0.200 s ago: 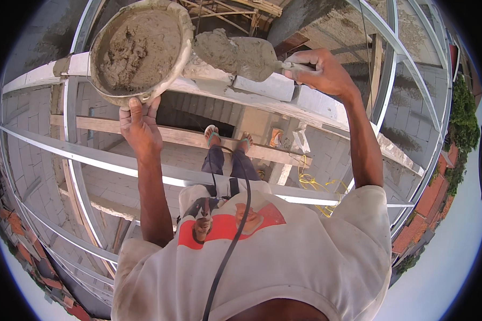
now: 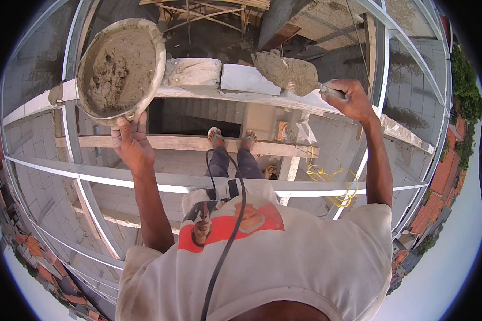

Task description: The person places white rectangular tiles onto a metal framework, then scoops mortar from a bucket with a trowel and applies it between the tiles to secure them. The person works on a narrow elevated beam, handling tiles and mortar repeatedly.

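Observation:
My left hand (image 2: 132, 140) grips the near rim of a round bucket (image 2: 159, 53), which leans on the wall top at the upper left. Wet grey mortar (image 2: 124, 67) fills much of it. My right hand (image 2: 349, 100) is closed round the handle of a trowel (image 2: 322, 87). Its blade is hidden under a thick load of mortar (image 2: 294, 74), held above the row of pale blocks. Below and left of that load lies a white block (image 2: 249, 78), with a rougher, mortar-smeared block (image 2: 194, 71) between it and the bucket.
Metal framing bars (image 2: 102, 170) cross in front of me and rise on both sides. My feet in sandals stand on a wooden plank (image 2: 187, 142). Yellow rope (image 2: 332, 184) hangs at the right. A dark opening lies beyond the plank, and rooftops (image 2: 432, 200) show far below.
The loaded trowel has moved right along the wall, away from the bucket, uncovering the blocks. The bucket and my left hand sit slightly farther left in the view, which has shifted too.

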Action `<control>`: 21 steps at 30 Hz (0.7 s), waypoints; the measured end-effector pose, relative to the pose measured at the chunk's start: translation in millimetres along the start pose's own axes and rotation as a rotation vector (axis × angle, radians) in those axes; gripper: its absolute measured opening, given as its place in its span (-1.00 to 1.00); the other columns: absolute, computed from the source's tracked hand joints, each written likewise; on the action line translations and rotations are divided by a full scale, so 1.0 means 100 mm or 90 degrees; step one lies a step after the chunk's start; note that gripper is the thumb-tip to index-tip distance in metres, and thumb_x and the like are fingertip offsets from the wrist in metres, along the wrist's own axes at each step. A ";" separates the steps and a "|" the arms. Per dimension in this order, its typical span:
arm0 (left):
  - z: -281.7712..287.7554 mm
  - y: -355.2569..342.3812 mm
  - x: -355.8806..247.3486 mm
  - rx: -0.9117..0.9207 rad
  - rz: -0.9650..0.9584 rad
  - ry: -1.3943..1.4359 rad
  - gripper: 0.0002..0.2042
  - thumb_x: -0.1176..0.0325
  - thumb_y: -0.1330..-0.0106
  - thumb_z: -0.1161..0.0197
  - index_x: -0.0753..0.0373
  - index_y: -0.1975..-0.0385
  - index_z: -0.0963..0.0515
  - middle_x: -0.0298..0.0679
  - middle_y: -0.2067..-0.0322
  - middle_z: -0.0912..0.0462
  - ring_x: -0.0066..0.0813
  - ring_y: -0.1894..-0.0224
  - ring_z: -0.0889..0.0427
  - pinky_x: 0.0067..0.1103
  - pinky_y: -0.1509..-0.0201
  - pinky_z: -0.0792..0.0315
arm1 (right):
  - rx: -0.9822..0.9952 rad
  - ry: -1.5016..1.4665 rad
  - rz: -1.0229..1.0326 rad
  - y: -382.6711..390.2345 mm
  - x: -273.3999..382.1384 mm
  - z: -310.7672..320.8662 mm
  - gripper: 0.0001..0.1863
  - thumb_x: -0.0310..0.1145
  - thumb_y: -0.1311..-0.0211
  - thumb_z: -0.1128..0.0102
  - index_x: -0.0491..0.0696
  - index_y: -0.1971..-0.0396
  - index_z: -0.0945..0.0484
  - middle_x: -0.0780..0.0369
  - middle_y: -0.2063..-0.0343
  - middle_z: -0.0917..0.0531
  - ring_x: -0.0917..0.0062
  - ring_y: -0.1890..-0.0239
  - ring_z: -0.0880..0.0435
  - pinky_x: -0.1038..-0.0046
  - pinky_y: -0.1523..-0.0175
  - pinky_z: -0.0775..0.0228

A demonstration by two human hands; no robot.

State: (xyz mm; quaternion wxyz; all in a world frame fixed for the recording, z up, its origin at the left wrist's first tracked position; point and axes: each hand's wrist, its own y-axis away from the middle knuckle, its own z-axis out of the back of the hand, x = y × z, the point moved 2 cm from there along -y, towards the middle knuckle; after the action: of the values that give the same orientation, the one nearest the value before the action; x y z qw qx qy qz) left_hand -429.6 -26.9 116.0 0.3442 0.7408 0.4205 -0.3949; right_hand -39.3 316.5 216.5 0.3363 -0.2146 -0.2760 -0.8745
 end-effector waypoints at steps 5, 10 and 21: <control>0.10 -0.04 -0.01 0.011 0.025 -0.013 -0.65 0.31 -0.59 -0.16 0.32 -0.25 -0.43 -0.09 -0.12 -0.64 -0.26 -0.11 -0.70 -0.28 -0.32 -0.62 | -0.216 0.323 0.061 0.53 -0.45 -0.36 -0.76 -0.32 -0.12 -0.45 -0.14 0.26 -0.74 0.09 0.21 -0.75 0.13 0.15 -0.74 0.15 0.09 -0.59; 0.15 -0.05 -0.02 0.010 0.033 -0.027 -0.62 0.30 -0.60 -0.16 0.34 -0.29 -0.40 -0.11 -0.14 -0.63 -0.23 -0.15 -0.68 -0.26 -0.39 -0.56 | -0.386 0.260 -0.076 0.84 -0.42 -0.77 -0.73 -0.26 -0.25 -0.39 -0.13 0.17 -0.70 0.09 0.25 -0.69 0.18 0.12 -0.72 0.20 0.13 -0.61; 0.22 -0.12 0.00 0.013 0.055 -0.020 -0.63 0.31 -0.63 -0.08 0.33 -0.31 -0.38 -0.10 -0.17 -0.63 -0.21 -0.20 -0.66 -0.23 -0.48 -0.48 | -0.174 -0.922 -0.370 0.61 -0.06 -1.84 -0.57 -0.01 -0.62 -0.01 -0.13 0.24 -0.53 0.31 0.63 -0.46 0.58 0.78 -0.39 0.46 0.72 -0.23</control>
State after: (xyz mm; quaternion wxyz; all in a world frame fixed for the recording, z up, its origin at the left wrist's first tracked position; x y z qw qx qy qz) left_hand -446.2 -40.3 103.7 0.3596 0.7555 0.3788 -0.3954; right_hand -26.9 166.5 95.0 -0.1983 -0.6891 -0.3616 -0.5959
